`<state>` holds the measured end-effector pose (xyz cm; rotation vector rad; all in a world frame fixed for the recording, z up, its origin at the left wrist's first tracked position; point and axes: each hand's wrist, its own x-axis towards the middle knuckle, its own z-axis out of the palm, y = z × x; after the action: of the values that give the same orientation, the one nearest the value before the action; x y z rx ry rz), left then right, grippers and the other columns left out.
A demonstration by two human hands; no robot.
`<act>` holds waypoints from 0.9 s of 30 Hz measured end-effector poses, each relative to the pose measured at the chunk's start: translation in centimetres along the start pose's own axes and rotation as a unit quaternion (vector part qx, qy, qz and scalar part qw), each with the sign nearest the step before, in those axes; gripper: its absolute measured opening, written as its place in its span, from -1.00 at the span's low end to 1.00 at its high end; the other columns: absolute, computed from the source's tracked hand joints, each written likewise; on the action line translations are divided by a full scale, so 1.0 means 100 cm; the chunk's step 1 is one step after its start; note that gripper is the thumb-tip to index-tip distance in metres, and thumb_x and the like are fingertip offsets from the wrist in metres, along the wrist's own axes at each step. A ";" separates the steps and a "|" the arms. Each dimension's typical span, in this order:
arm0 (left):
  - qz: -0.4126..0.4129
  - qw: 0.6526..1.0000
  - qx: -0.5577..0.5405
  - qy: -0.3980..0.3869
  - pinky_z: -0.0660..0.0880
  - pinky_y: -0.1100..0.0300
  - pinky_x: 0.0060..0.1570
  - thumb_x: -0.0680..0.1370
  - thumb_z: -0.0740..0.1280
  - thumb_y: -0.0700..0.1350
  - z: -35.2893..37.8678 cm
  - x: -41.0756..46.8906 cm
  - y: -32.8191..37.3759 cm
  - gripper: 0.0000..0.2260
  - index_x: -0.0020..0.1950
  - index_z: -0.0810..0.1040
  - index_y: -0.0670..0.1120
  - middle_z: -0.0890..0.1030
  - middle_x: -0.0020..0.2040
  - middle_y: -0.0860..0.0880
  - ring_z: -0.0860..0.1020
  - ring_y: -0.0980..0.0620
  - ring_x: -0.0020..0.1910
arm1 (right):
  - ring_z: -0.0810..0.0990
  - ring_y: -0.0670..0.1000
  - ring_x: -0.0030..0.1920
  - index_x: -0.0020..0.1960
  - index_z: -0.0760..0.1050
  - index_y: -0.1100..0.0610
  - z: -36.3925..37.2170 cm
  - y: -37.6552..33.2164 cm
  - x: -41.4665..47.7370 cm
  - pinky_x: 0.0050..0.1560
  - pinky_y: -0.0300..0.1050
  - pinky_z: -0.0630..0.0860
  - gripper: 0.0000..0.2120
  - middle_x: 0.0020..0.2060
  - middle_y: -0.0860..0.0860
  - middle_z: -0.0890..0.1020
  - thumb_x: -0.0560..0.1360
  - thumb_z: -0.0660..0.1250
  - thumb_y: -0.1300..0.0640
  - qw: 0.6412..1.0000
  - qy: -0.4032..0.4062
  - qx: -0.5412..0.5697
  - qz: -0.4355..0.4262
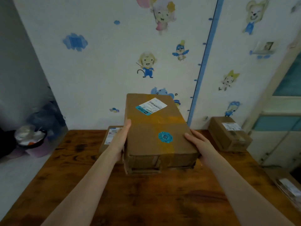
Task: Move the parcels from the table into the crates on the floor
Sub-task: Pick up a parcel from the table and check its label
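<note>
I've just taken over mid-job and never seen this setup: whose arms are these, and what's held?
No machine here: these are a person's bare arms, seen from one wide-angle camera worn on their head, looking forward and down. The left hand and right hand grip a large parcel by its sides over the wooden table. More lie around it: a second parcel behind the left hand, a third parcel back right, a flat parcel at the picture's right edge. No crate is in view.
</note>
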<state>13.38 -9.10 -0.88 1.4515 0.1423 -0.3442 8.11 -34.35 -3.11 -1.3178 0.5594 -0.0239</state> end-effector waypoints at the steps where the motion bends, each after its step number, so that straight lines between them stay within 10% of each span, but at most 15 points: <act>1: -0.027 0.999 -0.008 -0.021 0.53 0.16 -0.21 0.52 0.26 0.23 0.004 0.002 -0.006 -0.57 0.29 0.47 0.02 0.63 0.04 -0.02 0.60 0.03 -0.02 | 0.55 0.08 0.06 0.38 0.40 -0.05 -0.004 0.005 -0.002 -0.11 -0.04 0.55 -0.42 0.24 0.07 0.50 0.39 0.47 0.11 1.000 0.014 0.009 -0.009; 14: -0.035 0.997 -0.055 -0.035 0.55 0.05 -0.17 0.52 0.37 0.00 0.097 -0.005 -0.061 -0.48 0.43 0.32 -0.05 0.57 0.18 -0.11 0.59 -0.10 0.07 | 0.56 -0.01 0.02 0.35 0.43 -0.04 -0.110 0.010 -0.030 -0.13 -0.13 0.54 -0.53 0.11 -0.02 0.56 0.47 0.42 0.11 0.996 0.069 0.046 -0.046; 27: -0.047 0.992 -0.071 -0.091 0.55 0.06 -0.17 0.53 0.36 -0.04 0.349 -0.059 -0.128 -0.53 0.40 0.34 -0.09 0.58 0.16 -0.11 0.60 -0.09 0.03 | 0.59 0.04 0.04 0.40 0.37 0.00 -0.365 -0.024 -0.063 -0.09 -0.08 0.58 -0.50 0.10 -0.01 0.55 0.49 0.39 0.08 0.990 0.119 0.025 -0.074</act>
<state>-0.08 -43.71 -6.93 1.2678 0.0856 -0.5322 -11.23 -65.97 -3.66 -1.3144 0.6566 -0.3185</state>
